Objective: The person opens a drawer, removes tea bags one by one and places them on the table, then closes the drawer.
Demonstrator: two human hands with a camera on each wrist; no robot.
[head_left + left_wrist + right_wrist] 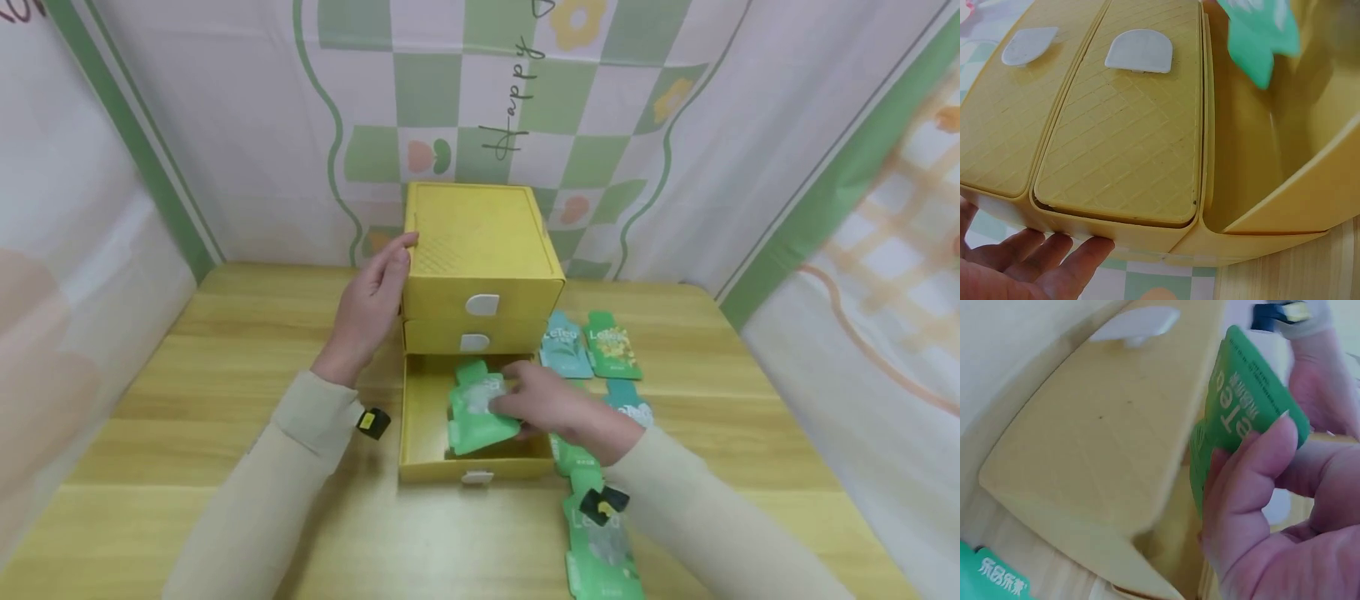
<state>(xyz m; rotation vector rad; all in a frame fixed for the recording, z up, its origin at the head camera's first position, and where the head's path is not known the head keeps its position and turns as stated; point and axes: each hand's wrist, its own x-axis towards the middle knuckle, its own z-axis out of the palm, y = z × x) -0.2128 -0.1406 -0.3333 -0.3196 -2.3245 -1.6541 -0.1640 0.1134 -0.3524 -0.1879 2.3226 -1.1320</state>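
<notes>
A yellow drawer box point(480, 233) with white tab handles stands on the table, its bottom drawer point(420, 417) pulled out. My right hand point(551, 400) pinches a green LeTea packet point(480, 417) over that drawer; in the right wrist view the thumb and fingers grip the packet point(1247, 400) by its edge. My left hand point(367, 308) rests against the box's left side, fingertips at the top edge. In the left wrist view the fingers point(1079, 262) lie straight along the box wall, beside the two closed drawers.
Right of the box lie more flat packets: a blue one point(564, 350), a green one with yellow print point(613, 346), a teal one point(628, 400) and a green one point(603, 550) near the front. A patterned curtain point(510, 100) hangs behind the table point(225, 400).
</notes>
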